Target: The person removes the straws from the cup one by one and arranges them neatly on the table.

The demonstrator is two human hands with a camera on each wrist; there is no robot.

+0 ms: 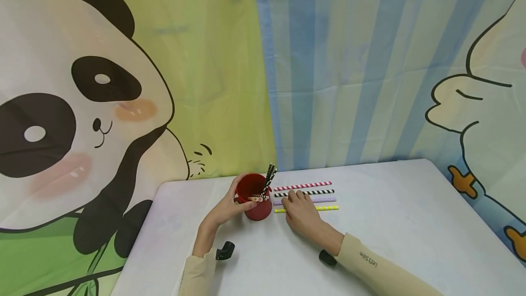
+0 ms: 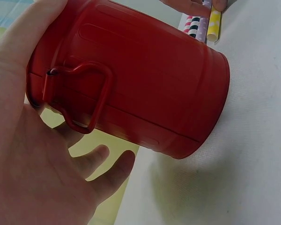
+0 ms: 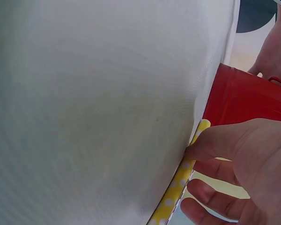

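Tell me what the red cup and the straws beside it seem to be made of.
The red cup looks like painted sheet metal: glossy, with pressed ribs, a rolled seam and a wire handle. The straws look like matte paper, printed with stripes and dots, though coated plastic can't be excluded.

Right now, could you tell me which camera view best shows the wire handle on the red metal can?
The left wrist view: the red wire handle lies in full outline against the red metal can, beside the left hand. The right wrist view shows only a sliver of it at the frame edge; in the head view it cannot be made out.

Left hand (image 1: 225,210) grips red cup (image 1: 255,203); right hand (image 1: 302,214) touches straws (image 1: 306,196).
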